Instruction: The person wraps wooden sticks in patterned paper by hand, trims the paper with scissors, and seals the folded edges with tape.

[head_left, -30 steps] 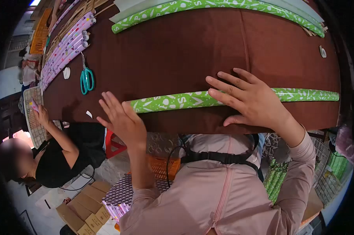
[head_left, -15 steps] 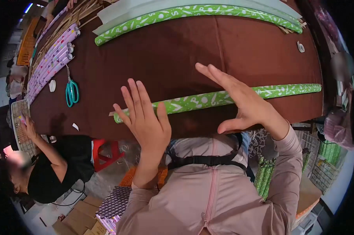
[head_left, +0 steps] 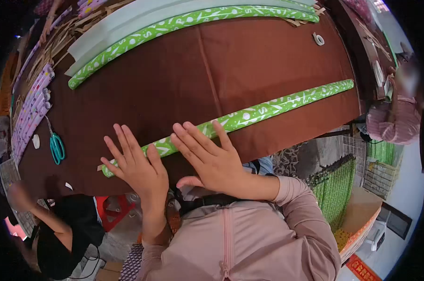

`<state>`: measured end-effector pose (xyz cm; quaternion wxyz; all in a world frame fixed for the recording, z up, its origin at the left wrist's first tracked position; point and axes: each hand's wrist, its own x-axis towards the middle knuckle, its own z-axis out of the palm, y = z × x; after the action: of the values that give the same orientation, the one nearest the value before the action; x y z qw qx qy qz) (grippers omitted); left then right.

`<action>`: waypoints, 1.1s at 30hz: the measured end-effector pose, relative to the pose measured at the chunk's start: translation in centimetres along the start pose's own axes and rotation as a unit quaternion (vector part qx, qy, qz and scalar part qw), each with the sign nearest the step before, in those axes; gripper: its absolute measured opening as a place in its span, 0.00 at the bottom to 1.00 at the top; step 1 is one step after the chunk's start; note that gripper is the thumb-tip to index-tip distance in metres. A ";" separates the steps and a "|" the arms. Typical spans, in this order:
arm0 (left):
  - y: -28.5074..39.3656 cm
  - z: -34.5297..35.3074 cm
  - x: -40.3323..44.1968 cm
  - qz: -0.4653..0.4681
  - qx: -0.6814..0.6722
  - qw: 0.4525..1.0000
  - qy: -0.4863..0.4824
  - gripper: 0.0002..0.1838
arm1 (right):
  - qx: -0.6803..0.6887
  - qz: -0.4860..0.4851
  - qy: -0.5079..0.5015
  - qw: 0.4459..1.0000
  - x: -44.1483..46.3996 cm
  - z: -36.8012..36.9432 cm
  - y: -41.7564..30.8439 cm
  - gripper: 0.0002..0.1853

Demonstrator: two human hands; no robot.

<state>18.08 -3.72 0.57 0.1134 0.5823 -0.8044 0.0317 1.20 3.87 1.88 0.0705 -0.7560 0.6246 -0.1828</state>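
A narrow roll of green patterned wrapping paper (head_left: 268, 108) lies slantwise along the near side of the brown-covered table (head_left: 165, 84). Over its left end is my left hand (head_left: 139, 166), palm down with fingers spread. Close beside it, my right hand (head_left: 209, 159) lies across the roll's left part, fingers stretched out and thumb apart. Both hands seem to rest on the roll, though exact contact cannot be made out. Neither hand grips anything.
Across the far side lie white sheets with another green roll (head_left: 174, 25). Teal scissors (head_left: 57, 147), purple patterned rolls (head_left: 31, 114) and paper strips are at left. A tape roll (head_left: 318, 39) sits far right. One person (head_left: 62, 234) is at left, another (head_left: 394, 119) at right.
My right hand has come down and left, close to my left hand, over the green roll. The whole view has turned, so the table things appear shifted left.
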 end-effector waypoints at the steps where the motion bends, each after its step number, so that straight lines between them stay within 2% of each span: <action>1: 0.1 0.0 0.0 0.003 -0.005 1.000 -0.001 0.32 | -0.026 0.012 0.003 1.000 -0.4 -0.2 0.2 0.50; 11: 0.1 0.2 0.0 0.006 -0.007 1.000 0.010 0.29 | -0.219 0.198 0.017 0.955 -7.4 -5.9 10.4 0.52; 16: 0.3 0.1 0.0 0.004 0.012 1.000 0.004 0.30 | -0.236 0.291 0.114 0.920 -10.9 -7.5 16.8 0.46; 20: 0.1 0.2 0.1 0.008 0.030 0.999 0.011 0.30 | -0.244 0.350 0.143 0.893 -11.8 -8.4 19.6 0.43; 22: 0.1 0.3 0.0 0.015 0.030 0.999 0.021 0.29 | -0.208 0.311 0.176 0.910 -10.4 -8.9 18.0 0.44; 23: -0.4 0.1 -0.3 0.005 0.046 0.999 0.017 0.29 | -0.152 0.255 0.176 0.939 -9.2 -9.1 16.5 0.46; 24: 0.0 0.3 -0.1 0.008 0.050 0.999 0.014 0.29 | -0.107 0.166 0.082 0.977 -7.4 -8.3 13.3 0.48; 26: -0.1 0.6 -0.2 0.003 0.063 0.998 0.010 0.29 | -0.048 0.054 0.010 0.997 -6.3 -7.3 10.9 0.50; 29: -0.7 1.0 -0.4 0.013 0.084 0.996 0.008 0.29 | -0.038 0.029 -0.004 0.999 -6.5 -6.9 11.8 0.51; 33: -1.0 1.1 -0.4 0.019 0.073 0.997 0.013 0.29 | -0.125 0.117 0.011 0.985 -8.8 -9.0 16.0 0.52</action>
<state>19.03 -3.84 -0.68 0.0807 0.5730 -0.8094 0.1001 -18.13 10.18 3.19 -0.0108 -0.6785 0.7274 -0.1021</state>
